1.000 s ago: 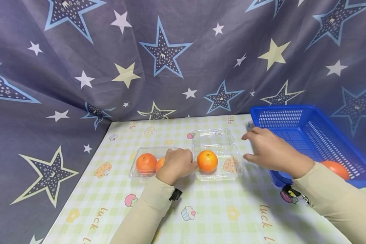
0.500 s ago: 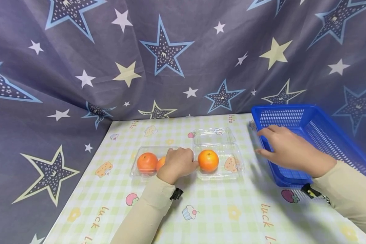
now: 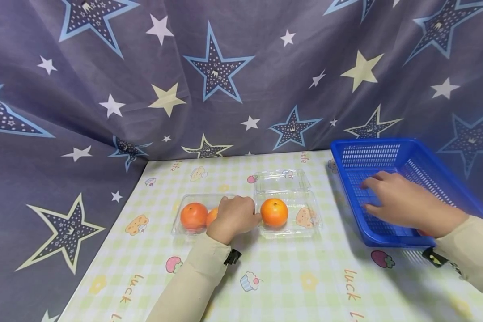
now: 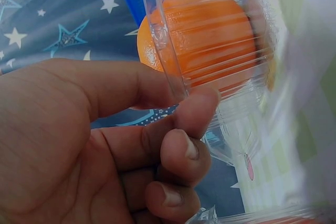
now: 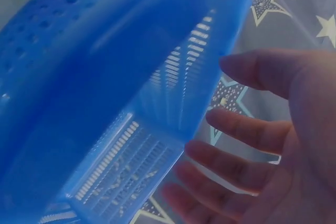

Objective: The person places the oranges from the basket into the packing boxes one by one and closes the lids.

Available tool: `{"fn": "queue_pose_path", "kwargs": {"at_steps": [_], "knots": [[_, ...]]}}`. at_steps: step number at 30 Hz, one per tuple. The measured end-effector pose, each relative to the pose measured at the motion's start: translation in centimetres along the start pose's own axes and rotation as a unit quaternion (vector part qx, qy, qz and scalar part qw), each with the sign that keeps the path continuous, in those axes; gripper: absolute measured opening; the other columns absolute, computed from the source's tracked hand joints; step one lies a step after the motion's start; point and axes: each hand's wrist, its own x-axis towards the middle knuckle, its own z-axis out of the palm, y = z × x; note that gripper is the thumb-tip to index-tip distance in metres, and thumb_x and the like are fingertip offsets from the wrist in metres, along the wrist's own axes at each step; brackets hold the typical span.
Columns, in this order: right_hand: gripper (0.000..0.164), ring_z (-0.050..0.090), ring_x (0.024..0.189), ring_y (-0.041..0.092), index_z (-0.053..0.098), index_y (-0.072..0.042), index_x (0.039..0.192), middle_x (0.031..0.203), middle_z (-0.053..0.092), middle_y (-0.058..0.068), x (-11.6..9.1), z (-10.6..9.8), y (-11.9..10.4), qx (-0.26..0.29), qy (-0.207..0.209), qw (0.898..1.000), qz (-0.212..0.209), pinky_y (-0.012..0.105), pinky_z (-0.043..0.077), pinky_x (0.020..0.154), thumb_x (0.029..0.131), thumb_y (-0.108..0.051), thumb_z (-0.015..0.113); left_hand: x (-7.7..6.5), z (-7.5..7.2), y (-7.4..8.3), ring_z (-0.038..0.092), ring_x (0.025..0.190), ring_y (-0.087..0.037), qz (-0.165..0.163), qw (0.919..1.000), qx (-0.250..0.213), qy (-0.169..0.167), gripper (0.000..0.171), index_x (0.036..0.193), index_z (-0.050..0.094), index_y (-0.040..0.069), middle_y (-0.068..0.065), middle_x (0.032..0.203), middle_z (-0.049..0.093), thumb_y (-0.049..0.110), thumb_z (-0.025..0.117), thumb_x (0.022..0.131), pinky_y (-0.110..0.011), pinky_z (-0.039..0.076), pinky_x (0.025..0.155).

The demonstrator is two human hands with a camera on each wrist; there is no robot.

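Note:
My left hand pinches the near-left edge of a clear plastic clamshell box between thumb and fingertips. One orange sits in the left part of that box, whose lid lies folded back. To the hand's left is a second clear box. It holds an orange and another orange half hidden by my hand. My right hand hovers over the blue basket, fingers apart and holding nothing. A sliver of an orange-red fruit shows beneath it in the basket.
The basket stands at the right end of the table, which has a green checked cover. A dark star-patterned curtain hangs behind and along the left side. In the right wrist view the basket wall fills much of the picture.
My right hand has moved right, from beside the clear box to over the basket. The left hand and the boxes have stayed in place.

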Motion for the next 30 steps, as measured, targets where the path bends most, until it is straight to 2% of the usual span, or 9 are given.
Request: {"fn": "queue_pose_path", "kwargs": {"at_steps": [9,19,30], "knots": [[0.046,0.068,0.096,0.042,0.072,-0.003,0.115,0.111,0.069,0.02,-1.1,0.9,2.3,-0.004,-0.029,0.999,0.015,0.062,0.054,0.085,0.081,-0.032,0.086,-0.1,0.0,0.0,0.052,0.061,-0.019,-0.002,1.0,-0.006,-0.002,0.041,0.056,0.053,0.019,0.004,0.054,0.046,0.034,0.065,0.093,-0.046,0.038,0.084],[0.047,0.068,0.092,0.044,0.072,0.0,0.109,0.103,0.069,0.02,-2.4,2.0,4.6,-0.008,-0.036,0.999,0.014,0.064,0.053,0.083,0.077,-0.03,0.088,-0.2,-0.2,-0.1,0.052,0.061,-0.019,-0.004,1.0,-0.006,-0.004,0.042,0.056,0.053,0.019,0.004,0.054,0.047,0.034,0.066,0.093,-0.047,0.039,0.085],[0.049,0.066,0.081,0.039,0.072,0.003,0.104,0.092,0.068,0.018,-3.4,3.0,7.4,-0.01,-0.047,0.999,0.02,0.061,0.054,0.072,0.07,-0.027,0.091,-0.1,-0.2,-0.1,0.051,0.06,-0.019,-0.002,1.0,-0.002,0.001,0.044,0.055,0.051,0.019,0.004,0.053,0.044,0.034,0.065,0.093,-0.047,0.039,0.083]]}}
